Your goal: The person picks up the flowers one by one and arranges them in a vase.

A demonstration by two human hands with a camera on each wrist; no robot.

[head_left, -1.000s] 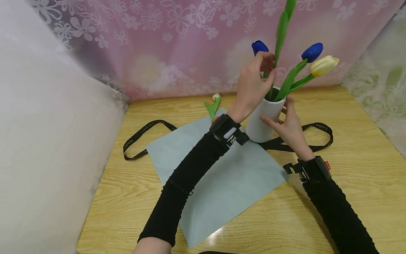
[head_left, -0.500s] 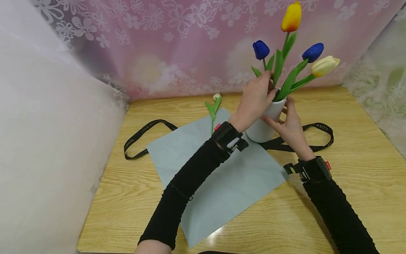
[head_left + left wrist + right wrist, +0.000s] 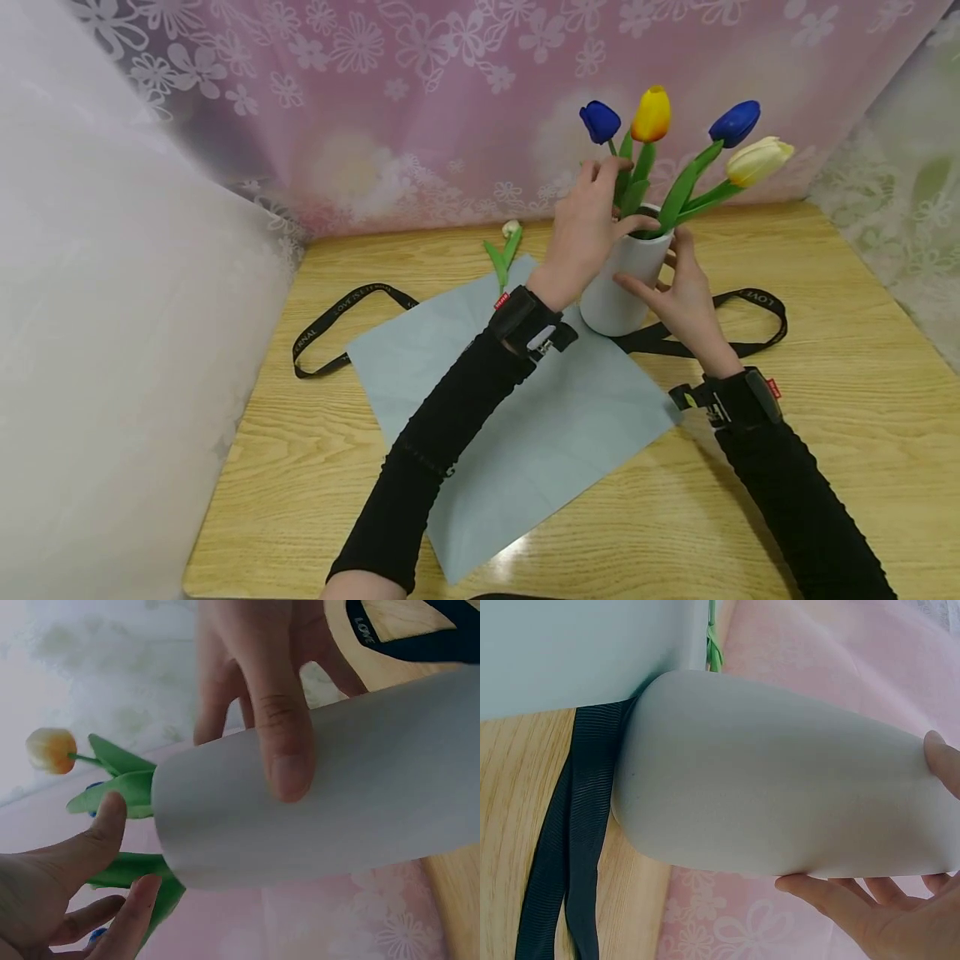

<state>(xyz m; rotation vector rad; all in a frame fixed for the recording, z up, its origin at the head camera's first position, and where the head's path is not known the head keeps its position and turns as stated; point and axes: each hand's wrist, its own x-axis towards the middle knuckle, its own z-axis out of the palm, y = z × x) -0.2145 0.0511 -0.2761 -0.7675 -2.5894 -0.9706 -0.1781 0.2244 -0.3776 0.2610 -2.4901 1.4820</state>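
Observation:
A white vase [image 3: 617, 287] stands upright on the table, holding artificial tulips. An orange-yellow tulip [image 3: 651, 114] and a blue tulip [image 3: 600, 122] rise at its left side. Another blue tulip [image 3: 735, 123] and a cream tulip [image 3: 760, 161] lean right. At the rim is my left hand [image 3: 587, 229], thumb and fingers spread apart beside the left stems; in the left wrist view its fingers lie near the green leaves [image 3: 131, 791]. My right hand [image 3: 686, 296] grips the vase's right side, thumb in front and fingers behind, seen also in the left wrist view.
Blue-grey wrapping paper [image 3: 555, 442] lies on the wooden table [image 3: 832, 433] in front of the vase. Looped black ribbon [image 3: 322, 329] sticks out on both sides. One small white tulip [image 3: 511, 229] lies behind my left forearm. A pink floral curtain [image 3: 420, 125] hangs behind.
The orange-yellow tulip has come down into the vase, its head now level with the left blue one. My left hand has lowered with it, then spread its fingers. The right hand stays put.

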